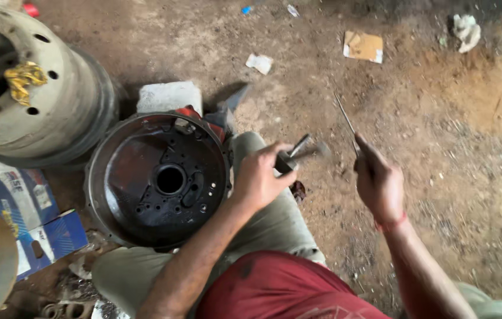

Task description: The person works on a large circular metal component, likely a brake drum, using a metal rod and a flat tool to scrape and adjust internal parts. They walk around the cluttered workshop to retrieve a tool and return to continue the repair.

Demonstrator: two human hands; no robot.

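Landmark: housing (157, 180), a dark round bell-shaped casting lying open side up on the dirt floor (440, 136), with a centre bore and a ring of small holes. It leans against the person's left knee.

Item 1: left hand (258, 177). Just right of the housing rim, above the left thigh. Clenched around a short dark tool (291, 157) whose metal end sticks out up and to the right, blurred. Whether it is a hammer or a socket piece cannot be told.

Item 2: right hand (379, 184). Well right of the housing, over bare floor. Closed on a thin rod (345, 118), pinched near its lower end.

Item 3: rod, long axis. Runs from the right hand up and slightly left, away from the body, its free tip pointing toward the far floor. It is slim, straight and grey.

Key relation: the tool end in the left hand points right toward the rod's lower end. The two are near but apart, with a gap of floor between them. The left hand is much the nearer to the housing, and the right hand lies beyond it.

Others, relative to the housing: wheel rim (32, 88) to the upper left, touching or nearly so; pale block (169, 96) just above; blue carton (26, 218) to the left; cardboard scrap (363, 46) far upper right.
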